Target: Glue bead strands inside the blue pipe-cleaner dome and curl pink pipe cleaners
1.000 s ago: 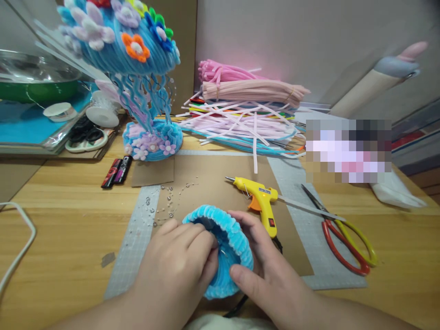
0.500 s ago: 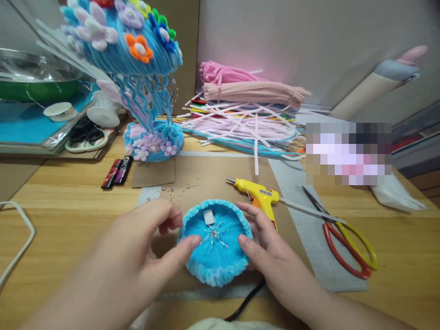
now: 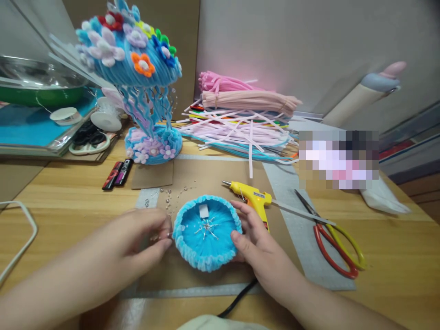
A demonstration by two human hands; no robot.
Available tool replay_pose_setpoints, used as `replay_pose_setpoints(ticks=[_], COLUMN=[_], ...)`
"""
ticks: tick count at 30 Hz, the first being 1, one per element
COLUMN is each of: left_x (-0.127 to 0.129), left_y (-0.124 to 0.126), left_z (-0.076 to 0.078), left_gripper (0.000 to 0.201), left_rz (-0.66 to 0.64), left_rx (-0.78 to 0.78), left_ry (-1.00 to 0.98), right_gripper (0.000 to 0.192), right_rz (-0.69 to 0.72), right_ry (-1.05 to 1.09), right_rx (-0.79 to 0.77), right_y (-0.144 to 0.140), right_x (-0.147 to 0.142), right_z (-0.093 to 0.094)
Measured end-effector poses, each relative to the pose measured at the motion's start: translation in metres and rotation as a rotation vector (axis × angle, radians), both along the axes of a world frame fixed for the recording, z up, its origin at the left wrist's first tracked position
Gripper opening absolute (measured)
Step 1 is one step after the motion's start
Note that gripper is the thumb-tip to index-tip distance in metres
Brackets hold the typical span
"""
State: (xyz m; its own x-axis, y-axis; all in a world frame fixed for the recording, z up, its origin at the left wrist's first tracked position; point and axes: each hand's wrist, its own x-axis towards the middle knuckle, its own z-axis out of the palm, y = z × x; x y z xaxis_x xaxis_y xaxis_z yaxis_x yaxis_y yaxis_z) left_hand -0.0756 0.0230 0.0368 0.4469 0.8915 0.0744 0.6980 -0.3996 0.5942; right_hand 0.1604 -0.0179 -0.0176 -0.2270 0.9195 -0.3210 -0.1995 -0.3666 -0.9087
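Note:
A round blue chenille-stem bowl (image 3: 208, 263) faces me with its hollow side up. Inside it are silvery wire ends (image 3: 206, 226) spreading from the centre and a small white square (image 3: 204, 211). My right hand (image 3: 259, 243) grips the bowl's right edge, thumb on the rim and fingers behind. At the left rim, my left hand (image 3: 142, 240) is closed in a pinch, with small clear beads (image 3: 156, 237) showing at its fingertips; how they are strung is partly hidden. More clear beads on thin line (image 3: 168, 200) lie behind the bowl.
A yellow glue gun (image 3: 252, 195) and red-and-yellow scissors (image 3: 335, 245) lie to the right on cardboard and a grey mat (image 3: 330, 270). A flowered blue jellyfish model (image 3: 137, 64) stands at back left. Bundled chenille stems (image 3: 247, 101) are piled behind; a white cable (image 3: 25, 220) runs at left.
My left thumb has come out of the bowl, and the left hand has closed into a pinch by the left rim. My right hand keeps its hold; the view has shifted slightly.

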Motion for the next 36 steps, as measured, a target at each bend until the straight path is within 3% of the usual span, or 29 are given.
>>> replay_pose_setpoints(ticks=[3, 6, 8, 12, 18, 22, 27, 32, 36], left_x=[0.001, 0.012, 0.023, 0.048, 0.084, 0.106, 0.124, 0.121, 0.112], left_y=[0.000, -0.002, -0.001, 0.009, 0.035, 0.048, 0.062, 0.069, 0.074], left_z=[0.007, 0.018, 0.027, 0.044, 0.058, 0.055, 0.038, 0.016, 0.020], left_gripper=[0.013, 0.013, 0.011, 0.004, 0.005, 0.009, 0.008, 0.004, 0.006], left_rz=[-0.031, 0.001, -0.011, -0.081, -0.211, -0.248, -0.194, -0.152, -0.097], left_rx=[-0.321, -0.511, -0.544, -0.480, -0.591, -0.640, -0.758, -0.816, -0.742], left_ry=[-0.096, -0.279, -0.312, -0.186, -0.160, -0.304, -0.413, -0.446, -0.439], right_gripper=[0.055, 0.056, 0.056, 0.063, 0.060, 0.059, 0.062, 0.060, 0.056], right_rz=[0.040, 0.065, 0.075, 0.037, 0.055, 0.052, 0.060, 0.085, 0.099], right_ry=[0.023, 0.016, -0.014, -0.073, 0.008, 0.001, -0.018, 0.012, 0.004], right_rx=[0.005, 0.043, 0.062, 0.076, 0.021, 0.015, 0.005, -0.014, -0.015], right_y=[-0.001, -0.003, -0.004, -0.003, 0.001, -0.001, -0.004, -0.004, -0.002], right_x=[0.002, 0.005, 0.006, 0.005, 0.002, 0.001, 0.001, 0.003, 0.003], right_z=[0.001, 0.002, 0.003, 0.003, 0.003, -0.001, 0.000, 0.005, 0.009])
